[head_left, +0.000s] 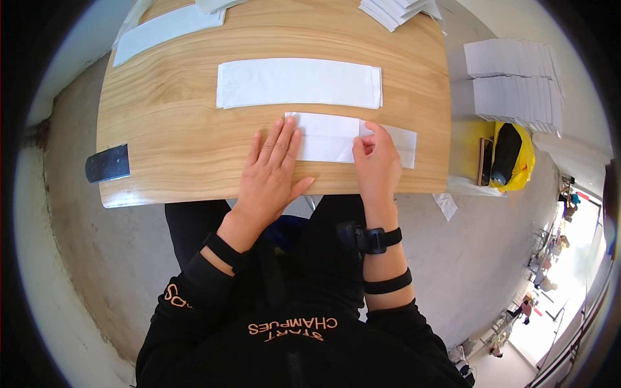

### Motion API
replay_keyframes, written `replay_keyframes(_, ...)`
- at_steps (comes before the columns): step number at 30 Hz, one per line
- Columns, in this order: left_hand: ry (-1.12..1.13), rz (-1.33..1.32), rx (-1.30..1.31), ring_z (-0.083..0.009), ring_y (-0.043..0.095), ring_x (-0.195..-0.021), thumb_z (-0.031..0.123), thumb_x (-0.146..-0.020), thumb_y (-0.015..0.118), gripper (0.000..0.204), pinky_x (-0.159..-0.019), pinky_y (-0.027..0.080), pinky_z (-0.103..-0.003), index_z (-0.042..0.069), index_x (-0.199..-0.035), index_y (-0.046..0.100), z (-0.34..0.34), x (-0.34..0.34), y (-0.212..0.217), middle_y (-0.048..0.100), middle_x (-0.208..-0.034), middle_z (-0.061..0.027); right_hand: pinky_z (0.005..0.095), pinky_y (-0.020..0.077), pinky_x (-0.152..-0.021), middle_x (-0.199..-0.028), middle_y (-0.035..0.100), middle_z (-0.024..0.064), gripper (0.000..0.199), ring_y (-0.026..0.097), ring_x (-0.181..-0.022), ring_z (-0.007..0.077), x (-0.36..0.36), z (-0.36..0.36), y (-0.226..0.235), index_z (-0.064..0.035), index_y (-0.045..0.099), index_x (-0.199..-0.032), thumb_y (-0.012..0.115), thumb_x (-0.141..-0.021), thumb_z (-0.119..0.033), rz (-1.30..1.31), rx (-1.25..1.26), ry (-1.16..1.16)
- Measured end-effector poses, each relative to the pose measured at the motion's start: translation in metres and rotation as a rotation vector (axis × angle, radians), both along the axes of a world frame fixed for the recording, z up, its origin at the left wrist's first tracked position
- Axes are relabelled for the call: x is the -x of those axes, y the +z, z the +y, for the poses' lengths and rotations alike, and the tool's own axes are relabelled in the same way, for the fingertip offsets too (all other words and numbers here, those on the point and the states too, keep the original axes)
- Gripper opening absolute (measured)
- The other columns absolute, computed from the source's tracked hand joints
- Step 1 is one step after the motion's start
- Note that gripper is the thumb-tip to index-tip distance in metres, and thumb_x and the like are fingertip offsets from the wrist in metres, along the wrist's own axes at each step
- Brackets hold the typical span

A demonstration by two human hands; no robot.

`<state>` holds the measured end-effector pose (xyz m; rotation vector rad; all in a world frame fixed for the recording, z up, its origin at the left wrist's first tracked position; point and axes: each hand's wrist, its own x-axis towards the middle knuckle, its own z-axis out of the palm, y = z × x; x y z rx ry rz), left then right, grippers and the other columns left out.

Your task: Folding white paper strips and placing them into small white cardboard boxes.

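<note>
A folded white paper piece (323,137) lies flat near the table's front edge, with a crease along its length and a fold line across it right of the middle. My left hand (266,171) rests open at its left end, fingers stretched and fingertips on the paper. At the cross fold, the thumb and curled fingers of my right hand (380,161) pinch the paper. The paper's right end sticks out beyond that hand. Just behind lies a flat pile of long white paper strips (299,83), touched by neither hand.
The wooden table (168,110) holds more white strips (169,31) at far left and a paper stack (396,11) at far right. A dark flat object (108,164) sits on its left edge. Beyond the right edge are tall paper stacks (514,97) and a yellow bag (525,161).
</note>
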<state>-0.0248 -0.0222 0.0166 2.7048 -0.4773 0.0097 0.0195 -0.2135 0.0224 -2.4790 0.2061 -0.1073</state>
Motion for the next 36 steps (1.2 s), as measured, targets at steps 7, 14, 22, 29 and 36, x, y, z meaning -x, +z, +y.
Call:
replay_keyframes(7, 0.007, -0.006, -0.016, -0.0299, 0.024, -0.142, 0.045, -0.082, 0.062, 0.083, -0.114, 0.02, -0.048, -0.001, -0.143, 0.031, 0.0, 0.001, -0.004, 0.027, -0.152, -0.0167, 0.0355, 0.0481, -0.071, -0.095, 0.052, 0.0078, 0.031, 0.058, -0.085, 0.0241, 0.007, -0.001, 0.009, -0.0128, 0.063, -0.109, 0.067, -0.078, -0.007, -0.058, -0.015, 0.163)
replay_keyframes(14, -0.033, 0.05, -0.04, -0.0294, 0.024, -0.142, 0.049, -0.078, 0.065, 0.09, -0.114, 0.02, -0.049, 0.0, -0.144, 0.029, 0.011, 0.005, 0.005, 0.024, -0.153, -0.0155, 0.0355, 0.0472, -0.075, -0.094, 0.049, 0.0086, 0.036, 0.054, -0.088, 0.0245, 0.0, -0.015, 0.003, -0.0142, 0.062, -0.108, 0.069, -0.074, -0.006, 0.093, -0.114, 0.252)
replay_keyframes(22, -0.057, 0.015, -0.013, -0.0295, 0.023, -0.142, 0.053, -0.078, 0.062, 0.092, -0.114, 0.019, -0.048, -0.002, -0.144, 0.028, 0.005, -0.011, 0.012, 0.024, -0.153, -0.0157, 0.0353, 0.0473, -0.077, -0.093, 0.048, 0.0087, 0.034, 0.054, -0.088, 0.0245, -0.005, -0.016, 0.007, -0.0141, 0.061, -0.107, 0.068, -0.074, -0.006, 0.156, -0.122, 0.244)
replay_keyframes(29, -0.078, 0.012, -0.079, -0.031, 0.02, -0.143, 0.059, -0.078, 0.06, 0.098, -0.114, 0.017, -0.048, -0.003, -0.145, 0.026, 0.0, -0.009, 0.002, 0.022, -0.154, -0.0188, 0.0369, 0.0479, -0.077, -0.093, 0.05, 0.0084, 0.034, 0.056, -0.088, 0.0253, -0.005, -0.019, 0.007, -0.0154, 0.061, -0.106, 0.069, -0.075, -0.008, 0.172, -0.155, 0.244)
replay_keyframes(36, -0.07, -0.014, -0.116, -0.0264, 0.019, -0.144, 0.063, -0.075, 0.06, 0.101, -0.115, 0.016, -0.048, -0.002, -0.144, 0.028, -0.003, -0.006, -0.001, 0.023, -0.154, -0.0149, 0.0343, 0.0482, -0.071, -0.092, 0.053, 0.0086, 0.027, 0.058, -0.08, 0.0219, 0.004, -0.022, 0.022, -0.0125, 0.065, -0.103, 0.069, -0.077, -0.009, 0.04, -0.156, 0.093)
